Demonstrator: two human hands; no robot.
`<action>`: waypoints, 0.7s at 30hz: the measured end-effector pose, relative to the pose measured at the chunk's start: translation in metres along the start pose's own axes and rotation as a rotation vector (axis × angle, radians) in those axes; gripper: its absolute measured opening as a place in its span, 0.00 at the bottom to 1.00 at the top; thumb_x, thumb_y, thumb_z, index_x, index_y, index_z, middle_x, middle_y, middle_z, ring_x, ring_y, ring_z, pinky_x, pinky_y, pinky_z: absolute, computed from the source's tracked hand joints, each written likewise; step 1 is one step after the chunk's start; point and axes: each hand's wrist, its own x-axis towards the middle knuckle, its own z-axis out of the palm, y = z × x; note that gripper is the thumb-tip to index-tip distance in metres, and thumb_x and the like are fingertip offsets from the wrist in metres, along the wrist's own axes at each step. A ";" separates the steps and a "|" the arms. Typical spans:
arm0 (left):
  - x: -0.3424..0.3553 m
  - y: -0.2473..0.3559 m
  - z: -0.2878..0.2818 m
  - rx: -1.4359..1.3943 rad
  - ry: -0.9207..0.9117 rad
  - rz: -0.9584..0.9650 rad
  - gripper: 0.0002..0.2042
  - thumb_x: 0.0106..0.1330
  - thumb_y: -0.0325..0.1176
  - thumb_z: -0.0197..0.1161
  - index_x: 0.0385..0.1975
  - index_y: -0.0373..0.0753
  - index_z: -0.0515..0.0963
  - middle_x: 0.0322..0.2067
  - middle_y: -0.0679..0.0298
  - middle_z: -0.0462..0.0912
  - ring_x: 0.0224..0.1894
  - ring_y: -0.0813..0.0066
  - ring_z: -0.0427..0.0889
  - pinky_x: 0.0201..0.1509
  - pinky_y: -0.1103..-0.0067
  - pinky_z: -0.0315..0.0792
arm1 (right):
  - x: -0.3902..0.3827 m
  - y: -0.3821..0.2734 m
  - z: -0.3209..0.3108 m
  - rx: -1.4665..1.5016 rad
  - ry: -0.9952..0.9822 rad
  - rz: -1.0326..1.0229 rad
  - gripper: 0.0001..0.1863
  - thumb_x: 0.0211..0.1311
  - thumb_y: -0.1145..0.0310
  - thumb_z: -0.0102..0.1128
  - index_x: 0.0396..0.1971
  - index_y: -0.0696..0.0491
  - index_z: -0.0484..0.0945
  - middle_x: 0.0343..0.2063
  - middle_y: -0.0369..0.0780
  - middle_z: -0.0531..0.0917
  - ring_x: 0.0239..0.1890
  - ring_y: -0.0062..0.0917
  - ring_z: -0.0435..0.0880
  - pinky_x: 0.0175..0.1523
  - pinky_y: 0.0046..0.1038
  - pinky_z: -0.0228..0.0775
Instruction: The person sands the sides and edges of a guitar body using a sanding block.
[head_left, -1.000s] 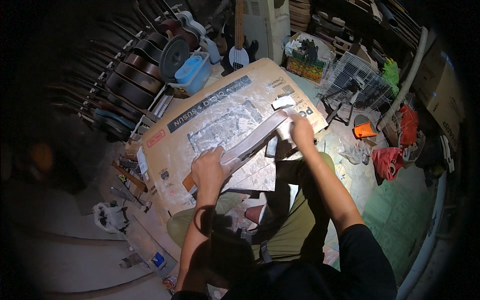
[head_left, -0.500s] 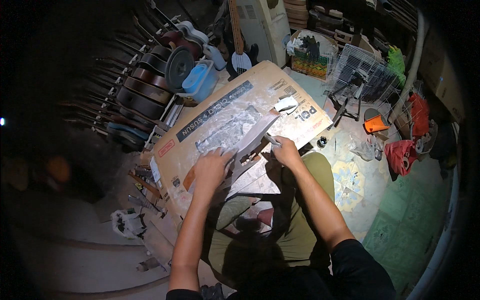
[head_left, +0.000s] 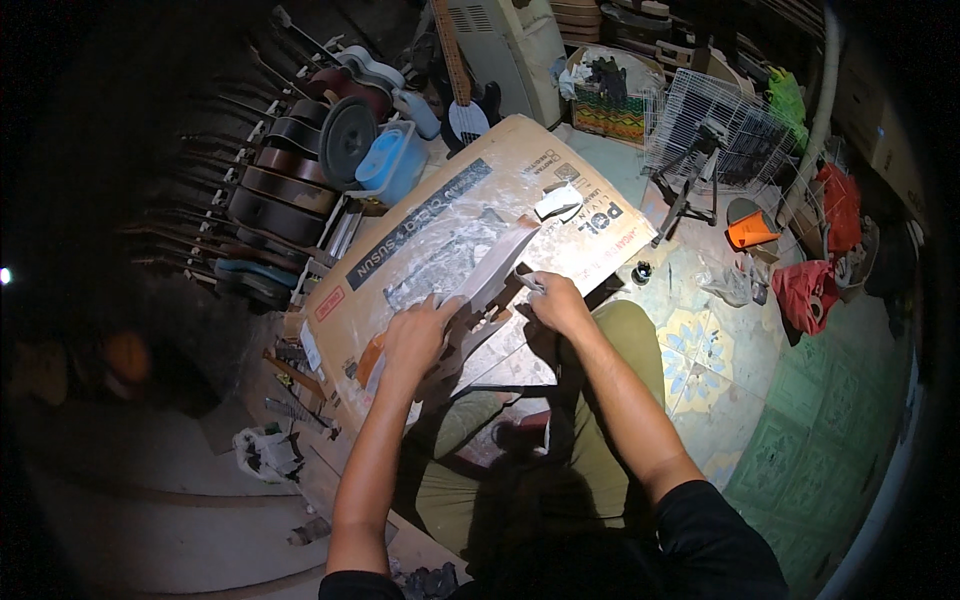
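A long grey-brown wooden piece [head_left: 503, 262] lies slanted on a dusty flattened cardboard box [head_left: 440, 205] in front of my knees. My left hand [head_left: 415, 338] grips its near end and presses it down. At the middle of the piece's right side, my right hand [head_left: 558, 302] has its fingers closed on a small pale scrap [head_left: 530, 283] held against the wood. A white scrap of paper [head_left: 556, 203] lies on the cardboard beyond the far end of the piece.
Several guitar bodies [head_left: 280, 175] stand in a row at the left, beside a blue container [head_left: 395, 165] and a bass guitar [head_left: 463, 110]. At the right are a wire cage [head_left: 725, 125], a tripod [head_left: 690, 195], an orange object [head_left: 750, 230], red bags [head_left: 808, 290] and a small dark jar [head_left: 641, 271] on the tiled floor.
My right hand has slid from the far end of the wooden piece back toward its middle. My left hand has stayed on the near end.
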 end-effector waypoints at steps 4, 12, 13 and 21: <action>-0.003 0.004 0.000 0.017 0.063 0.048 0.22 0.63 0.29 0.57 0.56 0.59 0.78 0.45 0.52 0.84 0.40 0.51 0.86 0.42 0.64 0.80 | 0.002 -0.001 0.003 -0.015 -0.008 -0.026 0.17 0.55 0.69 0.59 0.45 0.57 0.83 0.37 0.55 0.85 0.44 0.50 0.84 0.52 0.42 0.75; -0.004 -0.024 -0.009 -0.260 -0.051 -0.092 0.26 0.56 0.39 0.71 0.58 0.53 0.78 0.42 0.51 0.86 0.44 0.47 0.85 0.47 0.61 0.78 | 0.029 0.022 0.017 0.209 -0.019 0.089 0.26 0.74 0.54 0.51 0.57 0.63 0.74 0.51 0.56 0.81 0.53 0.49 0.81 0.61 0.39 0.69; -0.010 -0.030 -0.015 -0.257 -0.077 -0.147 0.26 0.54 0.42 0.73 0.55 0.52 0.79 0.40 0.50 0.86 0.43 0.47 0.85 0.47 0.61 0.78 | 0.022 0.017 0.017 0.345 0.053 0.048 0.26 0.73 0.54 0.53 0.56 0.63 0.75 0.49 0.52 0.83 0.47 0.42 0.83 0.57 0.37 0.73; -0.040 -0.035 -0.019 -0.285 -0.016 -0.314 0.24 0.50 0.52 0.74 0.46 0.48 0.84 0.35 0.52 0.87 0.40 0.51 0.86 0.46 0.61 0.79 | -0.001 -0.020 -0.031 1.508 -0.422 0.370 0.24 0.71 0.51 0.52 0.56 0.53 0.75 0.33 0.38 0.82 0.26 0.22 0.74 0.37 0.32 0.72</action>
